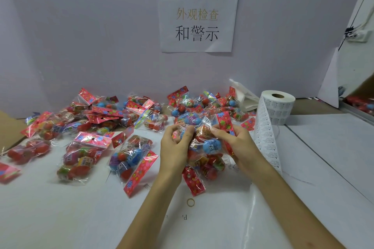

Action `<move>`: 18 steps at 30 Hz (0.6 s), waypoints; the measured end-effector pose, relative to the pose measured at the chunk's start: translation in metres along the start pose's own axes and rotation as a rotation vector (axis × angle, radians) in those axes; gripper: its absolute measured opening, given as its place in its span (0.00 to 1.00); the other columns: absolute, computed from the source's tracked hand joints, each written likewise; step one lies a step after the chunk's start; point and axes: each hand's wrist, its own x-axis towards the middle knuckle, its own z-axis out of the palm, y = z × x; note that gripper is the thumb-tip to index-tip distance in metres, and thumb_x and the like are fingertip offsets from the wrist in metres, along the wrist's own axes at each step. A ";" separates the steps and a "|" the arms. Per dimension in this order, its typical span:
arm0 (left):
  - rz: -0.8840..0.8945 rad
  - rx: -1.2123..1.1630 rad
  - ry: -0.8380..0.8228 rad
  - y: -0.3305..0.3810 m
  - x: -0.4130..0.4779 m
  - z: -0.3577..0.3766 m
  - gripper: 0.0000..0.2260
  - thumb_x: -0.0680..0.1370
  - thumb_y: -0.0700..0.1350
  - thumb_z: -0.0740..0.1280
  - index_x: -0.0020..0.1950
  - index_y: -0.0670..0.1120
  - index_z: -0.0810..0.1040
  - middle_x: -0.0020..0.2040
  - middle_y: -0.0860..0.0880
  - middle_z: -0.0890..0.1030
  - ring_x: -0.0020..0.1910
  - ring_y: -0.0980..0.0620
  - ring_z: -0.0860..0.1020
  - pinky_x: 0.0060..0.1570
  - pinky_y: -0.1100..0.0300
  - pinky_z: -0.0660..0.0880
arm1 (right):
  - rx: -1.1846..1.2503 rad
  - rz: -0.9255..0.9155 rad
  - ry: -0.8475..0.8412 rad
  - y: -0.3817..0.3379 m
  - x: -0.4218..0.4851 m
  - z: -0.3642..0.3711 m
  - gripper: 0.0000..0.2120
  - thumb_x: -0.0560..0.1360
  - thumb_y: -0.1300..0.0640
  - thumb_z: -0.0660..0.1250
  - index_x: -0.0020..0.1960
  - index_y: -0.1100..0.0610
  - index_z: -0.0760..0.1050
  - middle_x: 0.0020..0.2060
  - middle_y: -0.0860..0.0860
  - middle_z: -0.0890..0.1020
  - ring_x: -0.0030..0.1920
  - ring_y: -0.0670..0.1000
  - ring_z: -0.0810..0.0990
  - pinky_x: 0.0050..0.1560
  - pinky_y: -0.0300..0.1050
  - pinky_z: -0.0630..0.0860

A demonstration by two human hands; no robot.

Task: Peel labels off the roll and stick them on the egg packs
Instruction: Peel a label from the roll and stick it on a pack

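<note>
Presently, head view: both hands are raised just above the table (81, 218), meeting at one egg pack (204, 147). The left hand (174, 145) has its fingers curled into the clear wrap on the pack's left side. The right hand (234, 143) pinches the wrap on the right side, close to the pack's red flowered header. Coloured eggs, blue and red among them, show through the wrap between the two hands.

The label roll (278, 107) stands upright on the table at right, well behind the right hand. Its loose label strip (265, 139) trails down toward the camera and passes just beside the right wrist. Whether a label is on the held pack cannot be told.

The other egg packs (113, 115) lie heaped along the wall and scattered at left. A printed paper sign (197, 21) hangs on the wall above.
</note>
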 end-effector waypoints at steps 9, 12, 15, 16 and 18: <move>-0.122 -0.168 -0.066 0.005 0.005 -0.003 0.22 0.84 0.61 0.55 0.58 0.45 0.78 0.44 0.41 0.87 0.39 0.43 0.86 0.40 0.50 0.85 | 0.209 -0.071 -0.043 -0.007 0.000 -0.006 0.06 0.70 0.60 0.73 0.45 0.53 0.85 0.46 0.54 0.87 0.49 0.54 0.85 0.46 0.49 0.82; -0.172 -0.100 -0.146 0.004 0.003 -0.003 0.23 0.85 0.60 0.55 0.59 0.42 0.78 0.40 0.41 0.86 0.32 0.45 0.85 0.31 0.57 0.83 | 0.376 -0.160 -0.147 -0.010 0.001 -0.011 0.04 0.66 0.60 0.74 0.38 0.52 0.84 0.46 0.52 0.86 0.49 0.51 0.84 0.49 0.45 0.80; -0.316 -0.039 -0.391 0.005 -0.001 -0.004 0.30 0.81 0.67 0.53 0.58 0.42 0.78 0.44 0.38 0.86 0.33 0.45 0.85 0.31 0.57 0.82 | 0.366 -0.202 -0.218 -0.007 0.003 -0.013 0.12 0.71 0.65 0.66 0.35 0.52 0.83 0.55 0.55 0.85 0.60 0.54 0.82 0.58 0.48 0.79; -0.368 -0.038 -0.497 0.006 -0.003 -0.005 0.33 0.80 0.69 0.53 0.59 0.42 0.78 0.46 0.37 0.85 0.35 0.44 0.85 0.33 0.57 0.83 | 0.348 -0.214 -0.231 -0.007 0.002 -0.012 0.15 0.71 0.66 0.64 0.35 0.52 0.83 0.57 0.56 0.85 0.62 0.55 0.81 0.57 0.46 0.80; -0.412 -0.033 -0.640 0.004 -0.004 -0.006 0.34 0.78 0.71 0.56 0.61 0.41 0.77 0.49 0.36 0.85 0.38 0.44 0.85 0.38 0.56 0.84 | 0.319 -0.240 -0.242 -0.007 0.001 -0.011 0.15 0.71 0.67 0.64 0.36 0.52 0.84 0.58 0.56 0.85 0.63 0.55 0.81 0.56 0.45 0.80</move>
